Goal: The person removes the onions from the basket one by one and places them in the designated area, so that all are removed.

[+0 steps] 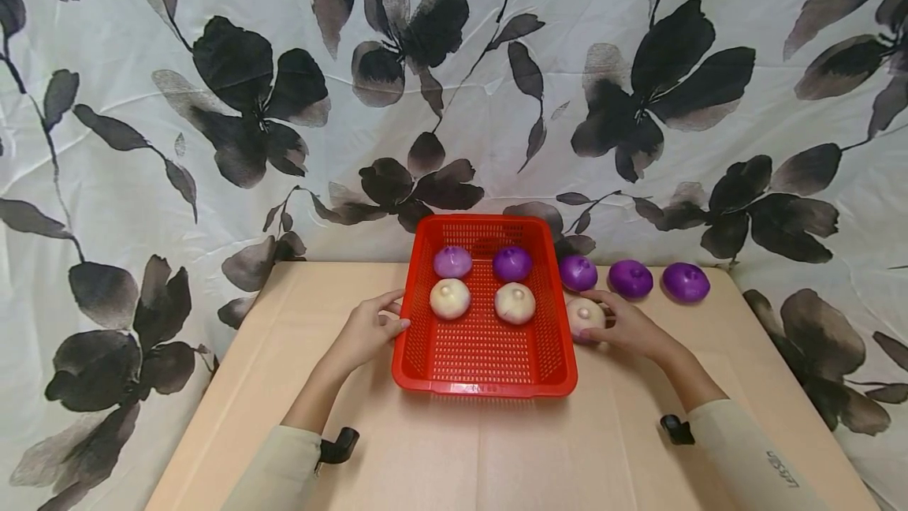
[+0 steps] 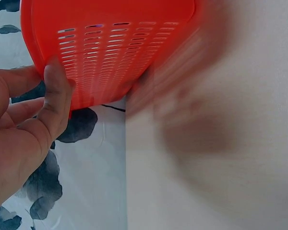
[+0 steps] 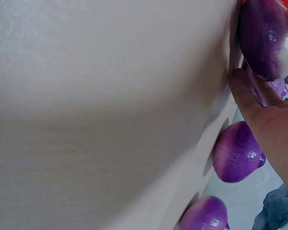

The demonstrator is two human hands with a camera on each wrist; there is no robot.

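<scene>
A red perforated plastic basket (image 1: 482, 353) sits in the middle of the table. My left hand (image 1: 365, 333) pinches its left rim, thumb and fingers on either side of the red wall (image 2: 105, 52) in the left wrist view. Inside lie two purple onions, one lighter (image 1: 452, 262) and one darker (image 1: 511, 264), with two pale onions (image 1: 450, 298) in front. Just outside the right wall, my right hand (image 1: 627, 326) grips a white and purple onion (image 1: 583, 315). The right wrist view shows this onion's purple side (image 3: 264, 38) between the fingers.
Three purple onions stand in a row along the table's back right edge: one close to the basket (image 1: 578, 273), a middle one (image 1: 630, 279) and an outer one (image 1: 685, 282). A floral cloth (image 1: 518, 140) hangs behind the beige table (image 1: 440, 456).
</scene>
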